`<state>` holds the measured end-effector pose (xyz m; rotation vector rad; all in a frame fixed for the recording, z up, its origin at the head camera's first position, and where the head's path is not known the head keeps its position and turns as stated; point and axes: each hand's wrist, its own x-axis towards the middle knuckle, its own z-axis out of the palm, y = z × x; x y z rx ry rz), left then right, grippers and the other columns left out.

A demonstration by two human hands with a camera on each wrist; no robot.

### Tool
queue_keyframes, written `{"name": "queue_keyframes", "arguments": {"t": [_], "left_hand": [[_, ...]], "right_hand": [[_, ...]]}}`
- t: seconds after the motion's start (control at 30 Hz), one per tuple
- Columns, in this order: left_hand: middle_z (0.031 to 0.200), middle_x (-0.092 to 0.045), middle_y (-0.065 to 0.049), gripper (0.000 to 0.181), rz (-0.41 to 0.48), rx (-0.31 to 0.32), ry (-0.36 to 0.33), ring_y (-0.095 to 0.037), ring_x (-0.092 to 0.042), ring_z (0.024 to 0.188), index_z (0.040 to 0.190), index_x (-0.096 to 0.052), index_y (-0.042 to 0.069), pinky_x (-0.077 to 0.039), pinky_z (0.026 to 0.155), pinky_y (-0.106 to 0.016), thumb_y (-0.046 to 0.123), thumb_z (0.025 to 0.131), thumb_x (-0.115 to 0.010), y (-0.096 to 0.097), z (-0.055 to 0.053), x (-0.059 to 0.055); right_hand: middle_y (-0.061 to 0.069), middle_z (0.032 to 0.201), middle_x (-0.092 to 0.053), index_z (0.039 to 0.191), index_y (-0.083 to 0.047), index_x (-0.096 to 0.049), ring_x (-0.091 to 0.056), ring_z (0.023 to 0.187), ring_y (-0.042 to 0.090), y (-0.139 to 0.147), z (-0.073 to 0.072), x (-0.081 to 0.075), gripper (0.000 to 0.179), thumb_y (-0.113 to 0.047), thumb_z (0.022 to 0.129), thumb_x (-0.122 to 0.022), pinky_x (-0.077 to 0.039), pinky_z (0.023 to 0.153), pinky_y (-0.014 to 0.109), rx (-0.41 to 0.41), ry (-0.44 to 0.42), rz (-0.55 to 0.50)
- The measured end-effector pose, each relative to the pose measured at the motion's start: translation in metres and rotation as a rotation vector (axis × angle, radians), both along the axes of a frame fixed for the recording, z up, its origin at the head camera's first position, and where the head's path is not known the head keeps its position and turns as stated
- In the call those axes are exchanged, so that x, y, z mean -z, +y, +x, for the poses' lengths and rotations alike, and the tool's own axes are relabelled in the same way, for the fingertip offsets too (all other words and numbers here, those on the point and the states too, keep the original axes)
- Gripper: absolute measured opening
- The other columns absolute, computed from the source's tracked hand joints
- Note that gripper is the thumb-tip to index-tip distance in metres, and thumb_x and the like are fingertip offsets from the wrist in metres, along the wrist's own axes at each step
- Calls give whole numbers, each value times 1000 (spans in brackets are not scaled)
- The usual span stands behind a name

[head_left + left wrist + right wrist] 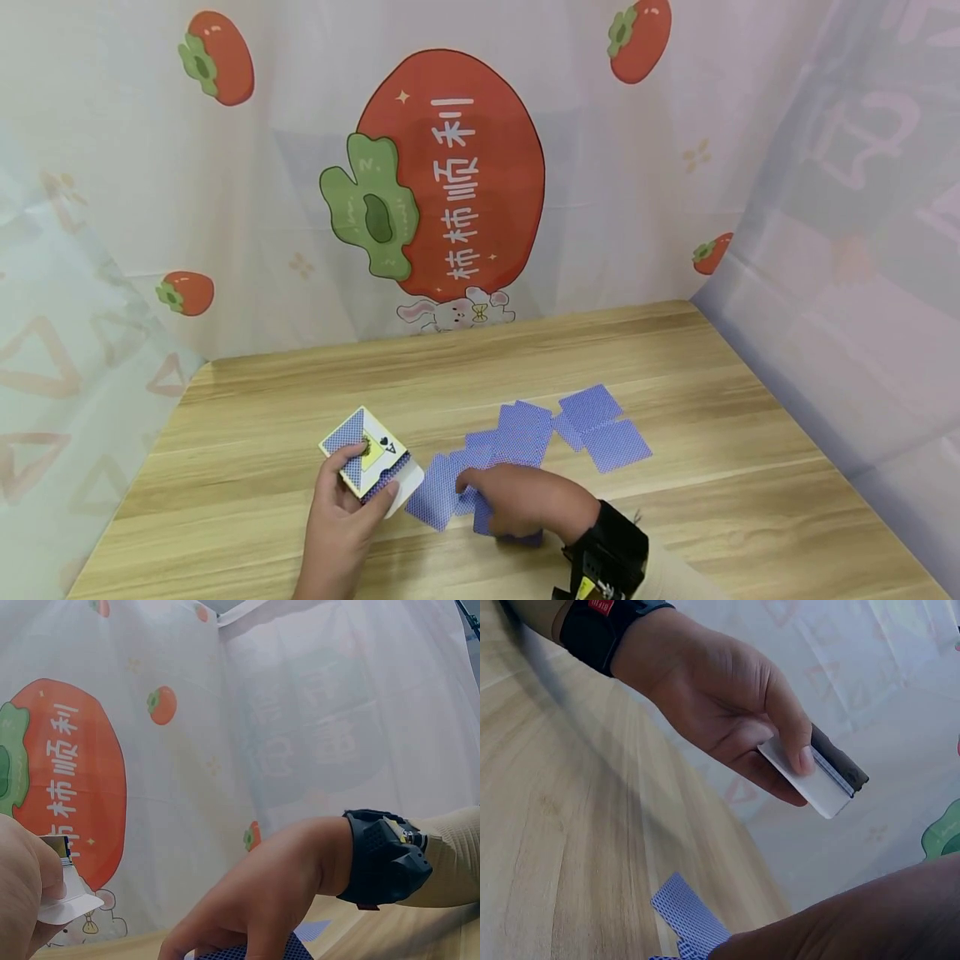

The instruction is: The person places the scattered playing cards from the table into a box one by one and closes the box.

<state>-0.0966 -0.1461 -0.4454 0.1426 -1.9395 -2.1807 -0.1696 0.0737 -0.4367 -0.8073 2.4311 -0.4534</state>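
My left hand holds a playing card box, tilted above the table's left part. An ace of spades is printed on its front, and its white flap hangs open toward the right, as the right wrist view also shows. Over the table, my right hand reaches down with curled fingers and grips a blue-backed playing card; the left wrist view shows this card between thumb and fingers. How many cards it grips is hidden. Several other blue-backed playing cards lie overlapping around it.
Farther right, a few loose cards lie on the wooden table. A white curtain with persimmon prints hangs behind the table's back edge, and more curtain stands at both sides. A black wrist strap sits on my right wrist.
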Motion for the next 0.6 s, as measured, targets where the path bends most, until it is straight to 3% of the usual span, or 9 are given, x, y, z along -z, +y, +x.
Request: {"name": "queue_keyframes", "arguments": {"t": [0.17,0.3,0.5,0.6], "left_hand": [[145,-29,-25,66,-4,7,1,-6,-58,117,143,-30,2,-54,90,-19,-21,88,-60,0,1,2],[146,-28,-26,67,-3,13,8,-5,-58,117,143,-30,1,-54,91,-20,-20,88,-61,0,1,2],[147,-28,-28,67,-7,26,17,-5,-58,118,144,-30,1,-55,92,-23,-20,88,-61,1,1,4],[147,-27,-28,69,-18,36,23,-5,-57,119,144,-30,2,-54,94,-25,-17,87,-64,1,1,5]], "right_hand": [[-11,82,-57,131,-30,-58,-49,66,7,0,6,-2,59,0,84,-76,-43,54,24,-59,-55,-21],[-11,80,-56,123,-28,-63,-49,66,6,1,8,-5,49,-2,84,-76,-45,53,24,-107,-65,-58],[-15,79,-51,100,-22,-63,-48,69,0,2,2,-7,16,-18,92,-76,-44,59,19,-232,-37,-198],[-13,74,-44,91,-19,-56,-44,65,-1,4,0,-9,16,-25,97,-70,-39,56,17,-291,-36,-300]]}}
